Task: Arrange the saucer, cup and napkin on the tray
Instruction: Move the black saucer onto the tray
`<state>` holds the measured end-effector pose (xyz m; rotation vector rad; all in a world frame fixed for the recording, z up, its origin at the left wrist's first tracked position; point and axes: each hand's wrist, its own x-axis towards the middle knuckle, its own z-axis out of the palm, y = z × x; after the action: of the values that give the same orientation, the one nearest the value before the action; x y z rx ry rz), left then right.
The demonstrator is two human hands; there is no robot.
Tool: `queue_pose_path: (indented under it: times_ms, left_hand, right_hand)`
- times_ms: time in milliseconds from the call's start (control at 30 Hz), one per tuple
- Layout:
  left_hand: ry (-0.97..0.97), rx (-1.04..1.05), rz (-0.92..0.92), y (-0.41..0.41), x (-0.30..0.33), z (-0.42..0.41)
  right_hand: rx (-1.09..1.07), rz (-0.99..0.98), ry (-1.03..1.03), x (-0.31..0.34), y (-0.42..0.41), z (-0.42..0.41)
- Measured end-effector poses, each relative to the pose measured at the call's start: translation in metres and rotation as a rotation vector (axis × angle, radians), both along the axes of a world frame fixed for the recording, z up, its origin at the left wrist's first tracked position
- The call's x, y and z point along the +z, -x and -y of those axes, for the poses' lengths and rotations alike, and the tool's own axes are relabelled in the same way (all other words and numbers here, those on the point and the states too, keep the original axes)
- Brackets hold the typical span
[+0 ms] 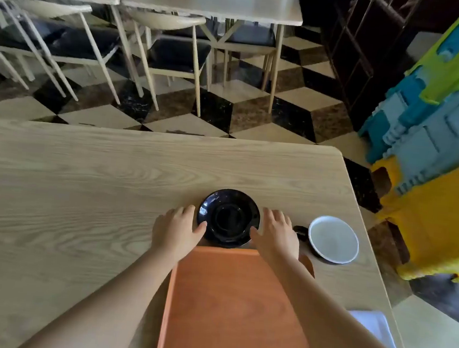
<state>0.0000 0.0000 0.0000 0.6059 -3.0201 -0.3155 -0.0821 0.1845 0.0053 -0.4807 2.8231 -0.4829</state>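
Note:
A glossy black saucer lies on the wooden table just beyond the far edge of the orange tray. My left hand is at its left rim and my right hand at its right rim, thumbs touching the edge, fingers spread. Whether the saucer is lifted I cannot tell. To the right stands a cup, white inside, with a dark handle toward my right hand. A white napkin lies at the table's right edge, partly hidden by my right forearm.
The wooden table stretches wide to the left and ends close on the right. Coloured plastic play blocks stand right of it. Chairs and other tables are across the checkered floor.

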Motion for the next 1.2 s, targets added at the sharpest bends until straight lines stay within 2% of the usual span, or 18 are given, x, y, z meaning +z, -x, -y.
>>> queue_pose_path:
  times_ms: [167,267,333,400,500,733,967,1200]
  left_hand:
    - [-0.103,0.119,0.077,0.024,-0.028,0.001]
    - [-0.157,0.143,0.086,0.029,-0.039,0.002]
    - [-0.302,0.185,0.030,0.034,-0.041,0.002]
    - [-0.525,0.237,-0.020,0.038,-0.044,0.002]
    - [-0.733,0.284,-0.061,0.040,-0.051,0.009]
    - [-0.986,0.357,-0.160,0.003,-0.019,0.018]
    - [-1.070,0.439,-0.180,-0.076,-0.017,0.001]
    - [-0.955,0.436,-0.097,-0.117,-0.032,-0.006]
  right_hand:
    - [-0.061,0.092,0.014,-0.027,0.028,0.012]
    - [-0.048,0.082,-0.005,-0.039,0.028,0.013]
    - [-0.057,0.065,0.013,-0.043,0.030,0.014]
    - [-0.083,0.085,0.096,-0.046,0.031,0.017]
    - [-0.183,0.150,0.254,-0.043,0.034,0.020]
    - [-0.196,0.175,0.534,-0.004,0.021,0.012]
    - [-0.217,0.394,0.724,-0.025,-0.043,-0.010]
    - [-0.208,0.523,0.747,-0.049,-0.079,-0.017]
